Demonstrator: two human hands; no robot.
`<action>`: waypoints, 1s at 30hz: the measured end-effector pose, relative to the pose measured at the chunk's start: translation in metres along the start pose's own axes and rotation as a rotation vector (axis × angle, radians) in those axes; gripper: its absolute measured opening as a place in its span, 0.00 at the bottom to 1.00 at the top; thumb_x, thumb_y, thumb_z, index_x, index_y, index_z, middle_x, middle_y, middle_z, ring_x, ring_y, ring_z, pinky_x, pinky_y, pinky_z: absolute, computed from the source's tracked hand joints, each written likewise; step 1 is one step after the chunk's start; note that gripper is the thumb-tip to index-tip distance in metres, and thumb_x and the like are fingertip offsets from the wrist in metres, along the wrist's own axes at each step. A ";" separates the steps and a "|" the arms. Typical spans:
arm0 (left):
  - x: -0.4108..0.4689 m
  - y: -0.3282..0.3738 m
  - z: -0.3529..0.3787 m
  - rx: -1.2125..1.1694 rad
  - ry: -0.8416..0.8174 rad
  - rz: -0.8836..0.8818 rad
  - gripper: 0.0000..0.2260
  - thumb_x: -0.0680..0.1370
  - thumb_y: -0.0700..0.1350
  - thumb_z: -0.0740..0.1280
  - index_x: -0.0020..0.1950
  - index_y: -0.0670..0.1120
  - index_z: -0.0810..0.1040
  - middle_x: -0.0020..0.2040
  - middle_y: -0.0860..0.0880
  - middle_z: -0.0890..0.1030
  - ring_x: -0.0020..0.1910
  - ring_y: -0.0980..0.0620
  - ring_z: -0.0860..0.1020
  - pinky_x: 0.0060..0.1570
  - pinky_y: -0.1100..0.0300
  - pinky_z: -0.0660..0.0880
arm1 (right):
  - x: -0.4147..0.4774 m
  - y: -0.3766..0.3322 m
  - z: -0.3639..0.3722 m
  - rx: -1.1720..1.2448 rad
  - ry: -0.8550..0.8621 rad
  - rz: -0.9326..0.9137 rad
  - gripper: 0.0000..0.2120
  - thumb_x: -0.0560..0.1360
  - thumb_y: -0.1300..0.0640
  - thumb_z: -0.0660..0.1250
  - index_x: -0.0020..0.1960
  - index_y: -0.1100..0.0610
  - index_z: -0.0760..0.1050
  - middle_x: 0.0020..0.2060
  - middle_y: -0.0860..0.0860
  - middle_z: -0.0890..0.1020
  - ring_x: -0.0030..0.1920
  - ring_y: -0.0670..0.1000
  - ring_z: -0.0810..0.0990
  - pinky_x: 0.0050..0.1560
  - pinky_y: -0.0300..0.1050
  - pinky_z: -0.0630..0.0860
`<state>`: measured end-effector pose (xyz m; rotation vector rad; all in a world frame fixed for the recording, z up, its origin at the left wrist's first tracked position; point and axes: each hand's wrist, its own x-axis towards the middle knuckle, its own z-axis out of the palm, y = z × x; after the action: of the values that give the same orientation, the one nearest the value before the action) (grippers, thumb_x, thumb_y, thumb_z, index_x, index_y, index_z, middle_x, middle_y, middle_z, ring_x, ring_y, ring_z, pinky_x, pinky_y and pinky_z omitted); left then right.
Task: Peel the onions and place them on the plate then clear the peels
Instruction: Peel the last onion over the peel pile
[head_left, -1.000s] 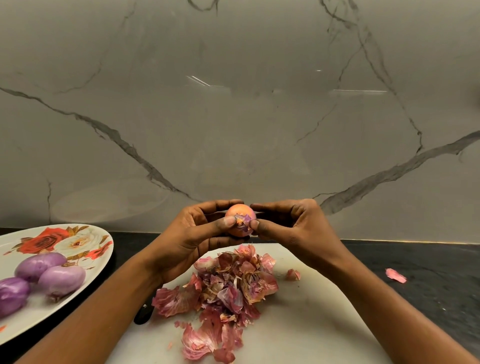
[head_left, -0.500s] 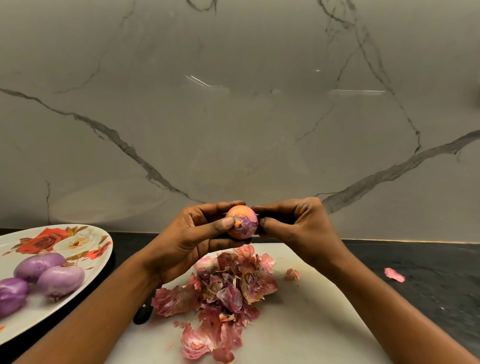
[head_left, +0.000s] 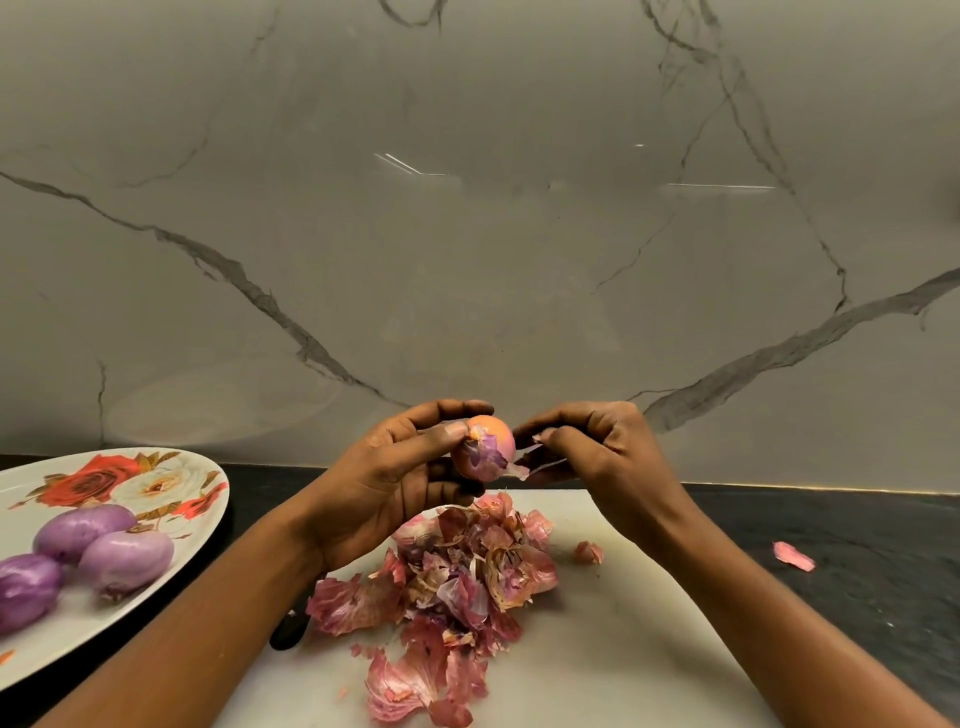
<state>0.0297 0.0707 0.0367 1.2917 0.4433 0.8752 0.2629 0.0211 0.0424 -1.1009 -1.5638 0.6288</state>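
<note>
Left of the board (head_left: 623, 649), the plate (head_left: 208, 499) holds three peeled onions (head_left: 124, 558). Above the board's far edge, the left hand (head_left: 395, 483) has its grip round a half-skinned onion (head_left: 483, 454). The right hand (head_left: 597, 452) pinches a thin peel (head_left: 524, 467). That strip may tear short, or scraps may fall off the board onto the surface (head_left: 857, 597).

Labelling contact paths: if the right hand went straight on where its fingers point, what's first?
The onion, gripped by the left hand. The right hand, pinching a peel strip, points left at it; depth looks matched but isn't certain.
</note>
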 end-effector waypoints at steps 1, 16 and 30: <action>0.000 -0.001 0.000 0.022 0.005 0.005 0.16 0.83 0.44 0.69 0.70 0.44 0.81 0.68 0.39 0.81 0.57 0.40 0.84 0.50 0.55 0.85 | -0.001 -0.002 0.001 0.020 -0.015 0.018 0.10 0.83 0.66 0.66 0.57 0.62 0.85 0.45 0.56 0.89 0.44 0.56 0.89 0.44 0.46 0.86; -0.003 -0.001 -0.002 0.174 0.004 0.040 0.23 0.74 0.36 0.75 0.69 0.47 0.83 0.67 0.43 0.83 0.62 0.38 0.84 0.54 0.54 0.84 | -0.004 -0.005 0.005 0.112 -0.090 0.099 0.16 0.77 0.68 0.73 0.63 0.57 0.83 0.48 0.52 0.90 0.48 0.52 0.90 0.45 0.41 0.85; -0.002 -0.001 -0.002 0.210 0.000 0.060 0.23 0.74 0.39 0.74 0.70 0.48 0.82 0.66 0.45 0.84 0.63 0.40 0.83 0.55 0.54 0.84 | -0.002 -0.011 0.004 0.218 -0.072 0.178 0.10 0.80 0.62 0.71 0.61 0.59 0.85 0.46 0.58 0.89 0.45 0.57 0.90 0.44 0.43 0.86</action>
<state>0.0268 0.0704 0.0350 1.5034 0.5087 0.8961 0.2560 0.0148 0.0494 -1.0684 -1.4289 0.9454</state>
